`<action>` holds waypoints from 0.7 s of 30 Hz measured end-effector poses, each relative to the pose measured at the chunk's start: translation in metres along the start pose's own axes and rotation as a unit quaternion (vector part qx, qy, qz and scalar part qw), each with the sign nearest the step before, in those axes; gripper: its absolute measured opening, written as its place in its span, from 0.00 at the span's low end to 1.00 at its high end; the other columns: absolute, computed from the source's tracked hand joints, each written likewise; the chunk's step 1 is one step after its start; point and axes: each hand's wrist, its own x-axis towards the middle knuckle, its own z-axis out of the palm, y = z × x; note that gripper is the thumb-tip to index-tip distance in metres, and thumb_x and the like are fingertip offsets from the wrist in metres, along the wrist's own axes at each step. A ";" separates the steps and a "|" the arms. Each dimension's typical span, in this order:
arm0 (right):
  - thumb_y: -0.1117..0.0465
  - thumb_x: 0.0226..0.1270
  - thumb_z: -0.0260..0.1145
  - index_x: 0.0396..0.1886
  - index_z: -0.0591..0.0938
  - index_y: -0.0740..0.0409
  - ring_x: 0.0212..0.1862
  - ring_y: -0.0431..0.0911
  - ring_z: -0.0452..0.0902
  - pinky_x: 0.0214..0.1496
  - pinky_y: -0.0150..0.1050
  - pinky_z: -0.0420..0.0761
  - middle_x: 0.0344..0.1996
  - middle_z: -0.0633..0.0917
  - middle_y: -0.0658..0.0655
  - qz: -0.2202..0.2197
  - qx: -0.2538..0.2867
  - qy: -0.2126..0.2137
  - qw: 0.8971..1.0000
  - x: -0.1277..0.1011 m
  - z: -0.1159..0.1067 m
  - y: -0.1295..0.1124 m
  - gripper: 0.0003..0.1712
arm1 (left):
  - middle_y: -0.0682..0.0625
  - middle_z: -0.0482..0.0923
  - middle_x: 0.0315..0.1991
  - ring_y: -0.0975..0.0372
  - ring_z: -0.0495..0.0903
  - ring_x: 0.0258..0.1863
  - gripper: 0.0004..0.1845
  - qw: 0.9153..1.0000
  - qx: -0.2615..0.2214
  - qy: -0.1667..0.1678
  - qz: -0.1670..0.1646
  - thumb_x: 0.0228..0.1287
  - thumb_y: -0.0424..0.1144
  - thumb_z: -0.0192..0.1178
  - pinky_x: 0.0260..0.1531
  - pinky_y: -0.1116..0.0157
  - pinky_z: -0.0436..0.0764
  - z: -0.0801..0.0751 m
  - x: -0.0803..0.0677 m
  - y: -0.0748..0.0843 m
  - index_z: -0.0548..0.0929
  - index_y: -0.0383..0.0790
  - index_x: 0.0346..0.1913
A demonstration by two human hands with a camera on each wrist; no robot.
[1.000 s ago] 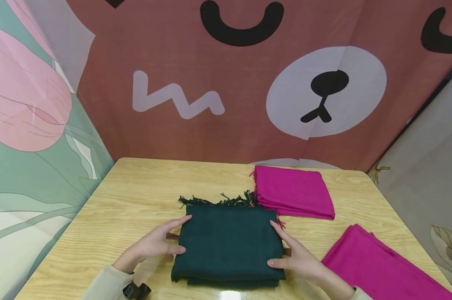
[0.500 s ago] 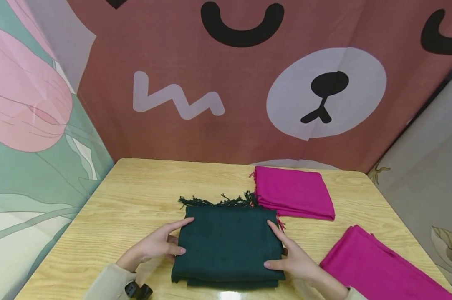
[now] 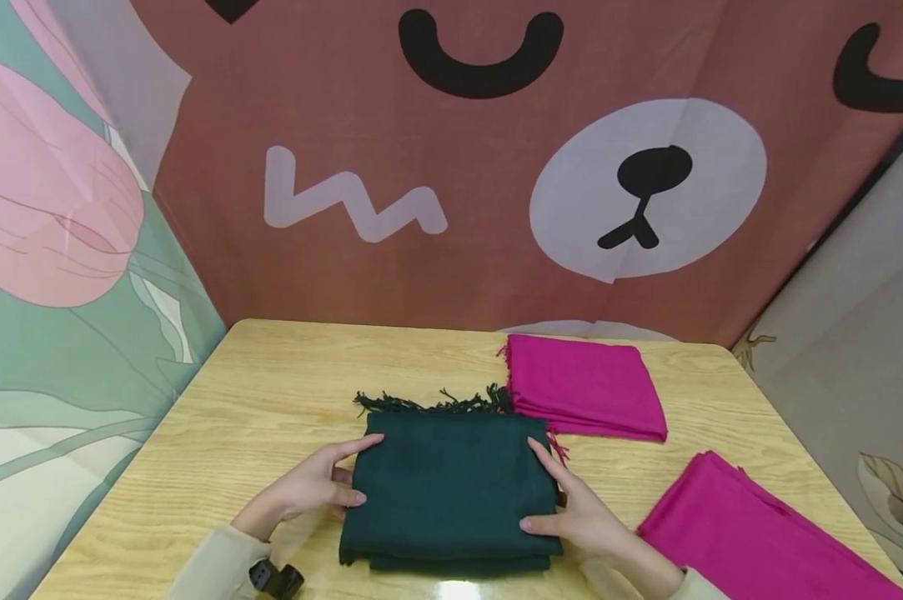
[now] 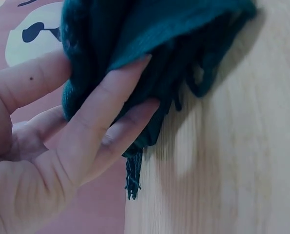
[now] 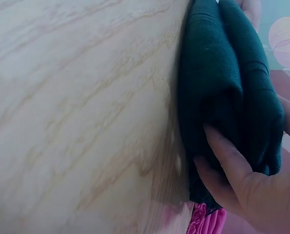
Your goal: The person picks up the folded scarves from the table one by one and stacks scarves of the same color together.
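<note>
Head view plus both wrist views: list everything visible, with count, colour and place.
Folded scarf: one, dark green, fringed far edge, table centre near the person.
Folded cloth: one, magenta, far right of the green scarf.
Loose cloth: one, magenta, near right corner.
Table: one, light wood.
Backdrop: one, printed bear face, behind the table.
Left hand: grip on the scarf's left edge.
Right hand: grip on the scarf's right edge.
</note>
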 end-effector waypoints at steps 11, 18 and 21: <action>0.65 0.50 0.71 0.72 0.47 0.47 0.57 0.61 0.65 0.48 0.42 0.75 0.67 0.49 0.70 0.001 0.000 0.011 1.000 0.010 0.004 0.000 0.56 | 0.29 0.57 0.59 0.61 0.68 0.17 0.41 1.000 0.005 0.010 0.007 0.54 0.23 0.59 0.19 0.60 0.78 -0.008 0.000 -0.001 0.53 0.39 0.70; 0.66 0.49 0.72 0.72 0.47 0.47 0.58 0.61 0.64 0.50 0.43 0.74 0.67 0.51 0.69 -0.004 -0.004 0.016 1.000 0.017 0.005 0.001 0.56 | 0.32 0.42 0.68 0.60 0.67 0.18 0.40 1.000 0.017 0.024 0.003 0.55 0.22 0.58 0.19 0.59 0.78 -0.013 0.005 -0.002 0.54 0.39 0.70; 0.65 0.49 0.72 0.72 0.48 0.46 0.59 0.60 0.63 0.51 0.43 0.73 0.68 0.51 0.67 -0.004 -0.016 0.023 1.000 0.021 0.005 0.000 0.56 | 0.31 0.43 0.67 0.60 0.68 0.19 0.40 0.999 0.019 0.030 0.002 0.54 0.21 0.58 0.20 0.59 0.78 -0.015 0.006 -0.002 0.54 0.39 0.70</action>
